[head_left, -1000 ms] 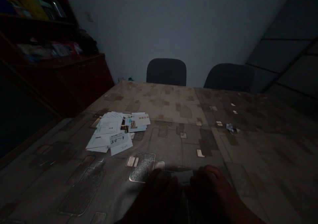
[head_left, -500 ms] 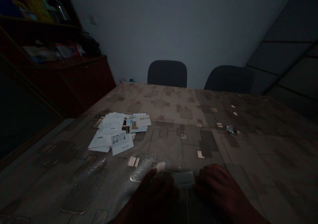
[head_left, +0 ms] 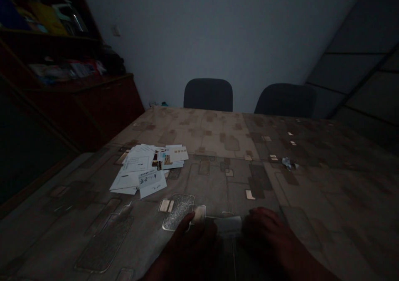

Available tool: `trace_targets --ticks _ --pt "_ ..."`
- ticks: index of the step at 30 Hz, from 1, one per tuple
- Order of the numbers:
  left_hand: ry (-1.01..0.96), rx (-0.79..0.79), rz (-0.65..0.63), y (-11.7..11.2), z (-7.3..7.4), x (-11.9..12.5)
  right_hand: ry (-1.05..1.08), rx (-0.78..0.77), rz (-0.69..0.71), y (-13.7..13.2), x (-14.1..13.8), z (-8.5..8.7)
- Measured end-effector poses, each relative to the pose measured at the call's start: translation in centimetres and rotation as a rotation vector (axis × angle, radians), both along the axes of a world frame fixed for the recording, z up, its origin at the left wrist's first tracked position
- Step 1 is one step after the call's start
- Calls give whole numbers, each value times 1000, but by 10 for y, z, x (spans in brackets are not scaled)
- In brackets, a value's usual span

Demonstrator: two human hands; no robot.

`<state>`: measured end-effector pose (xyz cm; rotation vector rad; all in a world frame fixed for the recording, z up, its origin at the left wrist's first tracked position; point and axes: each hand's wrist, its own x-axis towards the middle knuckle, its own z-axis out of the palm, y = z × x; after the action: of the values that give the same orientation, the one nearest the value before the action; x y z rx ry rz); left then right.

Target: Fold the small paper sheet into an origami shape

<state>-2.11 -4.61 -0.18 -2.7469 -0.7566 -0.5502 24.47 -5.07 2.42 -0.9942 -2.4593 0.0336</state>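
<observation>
A small pale card (head_left: 229, 227) lies low at the front edge of the table, between my two hands. My left hand (head_left: 195, 241) is at its left end, thumb stretched out to the side and fingers bent against the card. On the other end my right hand (head_left: 264, 235) has its fingers curled round the card's edge. Any print on the card is too dim to read, and the fingertips are lost in shadow. Farther off to the left, a loose pile of white cards and papers (head_left: 134, 175) spreads over the table, some printed with dark writing.
A patterned cloth covers the table (head_left: 212, 185). Toward the right lies a crumpled scrap (head_left: 288, 163). Two dark chairs, one at the centre (head_left: 208, 94) and one at the right (head_left: 285, 100), stand along the far side. A reddish cabinet (head_left: 109, 102) with filled shelves is at left.
The camera view has shifted slightly, so the room sits a little lower in the picture. Both hands stay at the card, which has hardly moved.
</observation>
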Motion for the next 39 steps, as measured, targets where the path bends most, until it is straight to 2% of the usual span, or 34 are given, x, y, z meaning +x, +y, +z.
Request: trace_targets --ticks 3,7,10,12,16,21,25,29,34,36,39 --pt "-8 12 1 1 1 -5 -31 39 91 2 12 6" --pt "-50 55 3 5 -1 -7 81 -60 -22 2 10 5" --pt "-46 25 -22 8 -1 5 148 -117 -66 1 6 2" --pt "-121 8 -72 11 0 17 146 -151 -70 0 5 -1" --pt "-64 -51 -109 14 -1 33 159 -229 -105 -2 8 -8" --pt "-109 23 -81 11 -5 20 187 -353 -119 -2 10 -16" --pt "-72 29 -70 8 -3 3 202 -385 -125 -2 10 -13" --pt "-100 25 -41 9 -5 -10 212 -383 -142 -4 7 -7" --pt "-219 5 -84 15 -17 -14 176 -343 -130 -2 4 -5" --pt "-268 -95 -69 20 -18 -9 138 -292 -117 1 1 -2" --pt "-256 -292 -16 27 -8 4 60 -153 -53 6 -2 2"
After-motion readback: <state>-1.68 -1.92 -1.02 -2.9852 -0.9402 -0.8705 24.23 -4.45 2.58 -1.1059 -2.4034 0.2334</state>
